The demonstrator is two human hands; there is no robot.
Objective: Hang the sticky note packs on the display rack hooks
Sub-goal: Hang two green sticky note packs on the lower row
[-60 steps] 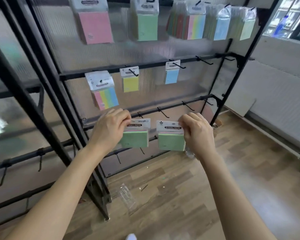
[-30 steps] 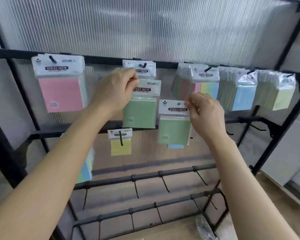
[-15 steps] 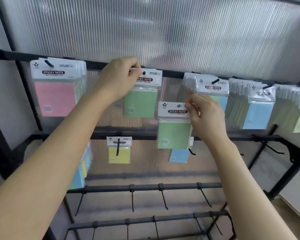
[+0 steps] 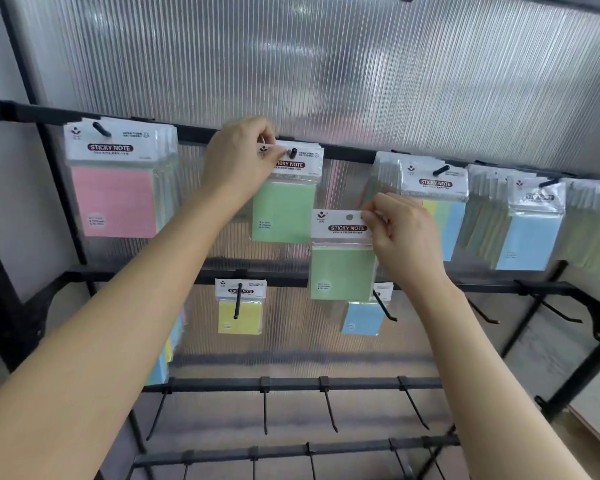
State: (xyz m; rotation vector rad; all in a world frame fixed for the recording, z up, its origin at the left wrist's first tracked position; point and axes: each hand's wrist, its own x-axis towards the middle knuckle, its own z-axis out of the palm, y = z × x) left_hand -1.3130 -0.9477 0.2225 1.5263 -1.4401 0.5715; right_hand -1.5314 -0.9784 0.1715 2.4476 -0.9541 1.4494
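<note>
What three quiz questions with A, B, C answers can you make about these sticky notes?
1. Where does the pink pack hang? A bottom bar; B top bar, far left; C floor.
2. What colour is the pack in the right hand? A red; B yellow; C green.
3. Is that pack hung up yet? A no, just held; B yes, hanging; C it fell down.
Answers: 1 B, its hook sits at the top bar's left end. 2 C, green shows under its label. 3 A, its hole is empty; fingers pinch its corner.
</note>
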